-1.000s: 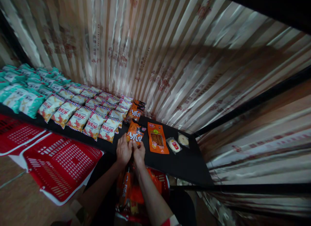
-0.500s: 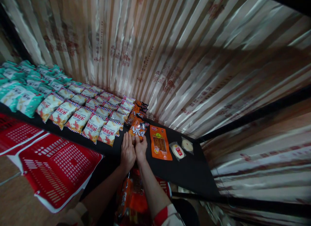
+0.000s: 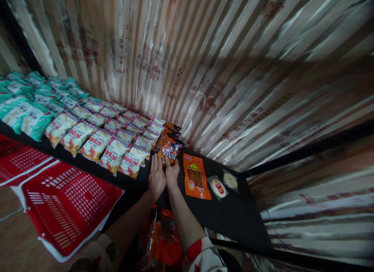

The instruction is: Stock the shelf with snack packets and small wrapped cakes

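An orange snack bag (image 3: pixel 169 151) with white lettering lies at the front of a short row of matching orange bags (image 3: pixel 167 135) on the black shelf. My left hand (image 3: pixel 157 177) rests against its lower left side, fingers stretched out and close together. At its lower edge, my right hand (image 3: pixel 172 173) pinches the bag, thumb on top and the other fingers partly hidden. Directly left of my hands stand rows of white shrimp-print snack bags (image 3: pixel 130 161). To the right lies a flat orange packet (image 3: pixel 196 176) with a clear window.
Two round, pale wrapped items (image 3: pixel 217 187) lie farther right on the black shelf (image 3: pixel 238 213). Teal bags (image 3: pixel 36 122) fill the far left. Red baskets (image 3: pixel 73 202) sit below, and more orange packets (image 3: pixel 166 225) are under my forearms. Striped sheeting (image 3: pixel 187 69) hangs behind.
My hands and the front orange bag have moved slightly back, closer to the bags behind it. The view has shifted a little, so the shelf items on the right appear farther right.
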`<control>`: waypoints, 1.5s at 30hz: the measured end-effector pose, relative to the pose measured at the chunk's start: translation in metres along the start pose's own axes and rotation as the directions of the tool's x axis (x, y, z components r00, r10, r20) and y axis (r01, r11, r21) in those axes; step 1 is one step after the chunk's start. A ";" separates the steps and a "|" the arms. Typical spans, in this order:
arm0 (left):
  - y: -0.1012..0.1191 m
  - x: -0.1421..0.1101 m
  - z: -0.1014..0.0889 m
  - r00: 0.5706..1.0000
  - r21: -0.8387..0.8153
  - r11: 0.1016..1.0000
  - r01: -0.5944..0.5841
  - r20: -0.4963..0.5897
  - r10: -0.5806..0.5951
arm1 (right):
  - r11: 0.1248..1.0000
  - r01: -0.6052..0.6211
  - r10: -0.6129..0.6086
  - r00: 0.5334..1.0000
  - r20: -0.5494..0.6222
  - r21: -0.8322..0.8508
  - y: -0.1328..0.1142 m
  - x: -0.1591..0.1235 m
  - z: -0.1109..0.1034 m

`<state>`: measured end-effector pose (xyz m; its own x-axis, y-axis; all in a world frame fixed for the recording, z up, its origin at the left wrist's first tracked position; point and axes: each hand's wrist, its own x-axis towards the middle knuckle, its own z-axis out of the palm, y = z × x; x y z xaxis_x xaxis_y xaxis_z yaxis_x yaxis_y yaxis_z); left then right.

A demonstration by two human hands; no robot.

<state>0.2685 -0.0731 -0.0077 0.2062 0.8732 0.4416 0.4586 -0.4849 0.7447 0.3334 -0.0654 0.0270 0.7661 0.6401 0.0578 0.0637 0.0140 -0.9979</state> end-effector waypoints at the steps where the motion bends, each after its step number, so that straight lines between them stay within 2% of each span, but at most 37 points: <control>1: 0.000 0.001 0.000 1.000 -0.001 1.000 -0.001 -0.005 0.001 | 1.000 0.000 0.000 1.000 0.005 0.005 0.000 0.002 0.001; 6: 0.001 0.006 -0.001 1.000 -0.006 1.000 0.015 -0.012 -0.015 | 1.000 -0.023 0.023 1.000 0.009 0.010 -0.001 0.006 0.006; 16: 0.002 0.012 -0.002 0.998 -0.002 0.998 0.064 -0.010 -0.064 | 0.999 0.025 -0.025 1.000 0.006 -0.034 -0.004 0.009 0.011; 24: 0.001 0.013 -0.001 0.992 0.025 0.992 0.122 -0.042 -0.121 | 0.999 0.045 -0.043 0.995 0.095 -0.023 -0.003 0.008 0.013; 31: -0.002 0.012 0.003 0.992 0.000 0.996 0.092 -0.081 -0.092 | 0.986 0.082 -0.064 0.991 0.119 -0.147 0.000 0.007 0.008; 37: 0.000 0.012 0.002 0.990 0.011 0.992 0.124 -0.068 -0.123 | 0.955 0.176 -0.188 0.982 -0.030 -0.237 0.020 0.016 0.003; 45: 0.001 0.012 0.004 0.984 0.007 0.987 0.158 -0.080 -0.157 | 0.918 0.265 -0.267 0.963 0.034 -0.295 0.019 0.022 0.005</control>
<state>0.2745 -0.0626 -0.0035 0.0621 0.9316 0.3581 0.4910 -0.3408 0.8017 0.3481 -0.0468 0.0089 0.6988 0.6390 0.3213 0.4504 -0.0441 -0.8918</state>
